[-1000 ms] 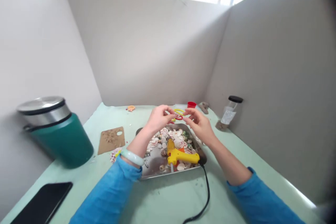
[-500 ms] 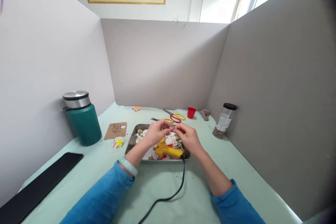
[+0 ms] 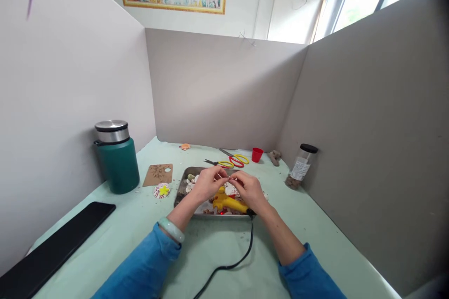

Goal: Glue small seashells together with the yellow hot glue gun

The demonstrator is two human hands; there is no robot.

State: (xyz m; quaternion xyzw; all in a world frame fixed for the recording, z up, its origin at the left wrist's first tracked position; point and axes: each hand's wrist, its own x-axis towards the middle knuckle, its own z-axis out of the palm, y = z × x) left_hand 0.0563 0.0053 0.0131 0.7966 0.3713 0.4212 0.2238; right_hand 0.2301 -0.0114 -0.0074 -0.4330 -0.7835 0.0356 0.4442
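Above the metal tray [image 3: 180,188], my left hand [image 3: 209,182] and my right hand [image 3: 248,188] meet fingertip to fingertip. Both are pinched on something too small to make out. A yellow glue gun [image 3: 229,202] lies in the tray under my hands, its black cord [image 3: 242,257] running toward the front. White and greenish small pieces [image 3: 190,182] fill part of the tray. Left of it lie a round speckled piece with a yellow star shape [image 3: 162,190] and a brown card [image 3: 157,174] with crumbs on it.
Two pairs of scissors [image 3: 235,158] lie behind the tray, near a red cup [image 3: 257,154]. A green flask [image 3: 119,163] and a black flat object [image 3: 66,238] are at the left. A black-lidded jar [image 3: 300,168] leans at the right, and grey panels [image 3: 224,88] surround the table.
The view has shifted slightly, so more of the wall picture and window shows. My two hands stay together over the tray, with their fingertips now closer together.
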